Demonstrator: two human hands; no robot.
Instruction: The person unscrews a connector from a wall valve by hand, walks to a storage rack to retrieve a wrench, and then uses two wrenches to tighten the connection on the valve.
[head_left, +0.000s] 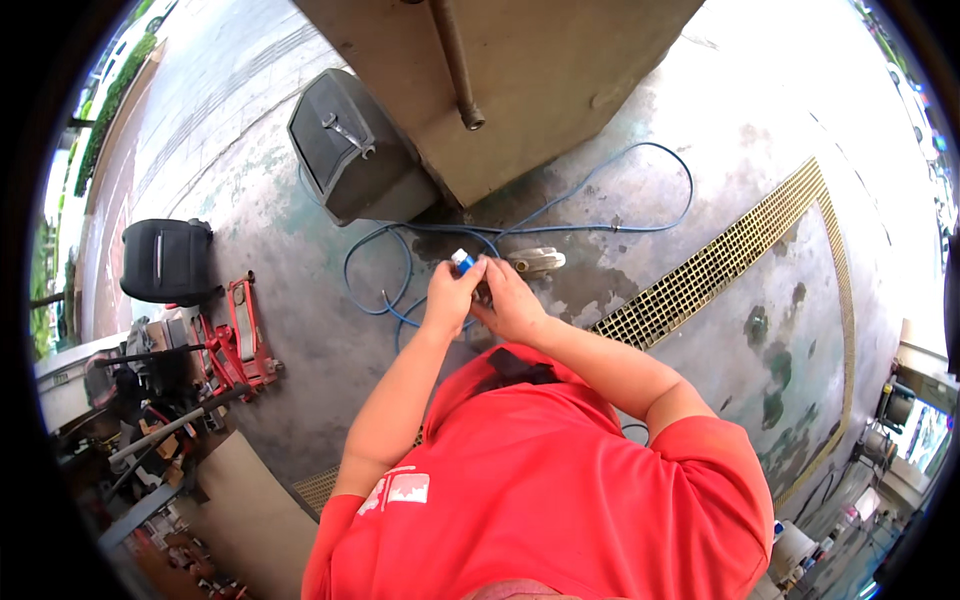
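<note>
My left hand (450, 295) is closed around a small blue object with a white top (462, 260), held above the floor in front of my red shirt. My right hand (510, 300) presses against it from the right, its fingers bent; what lies between the fingertips is mostly hidden. Just beyond my hands, a pale shoe-like object (540, 258) rests on the stained floor beside a looping blue hose (650, 228). A silver wrench (343, 133) lies on a dark bin-like box (370, 185), against a large tan metal body (540, 110).
A black padded seat (160, 260), a red floor jack (240, 340) and cluttered tools (150, 440) stand at left, near a cardboard sheet (245, 500). A metal drain grate (700, 280) runs across the right floor. Equipment and containers (795, 545) line the far right edge.
</note>
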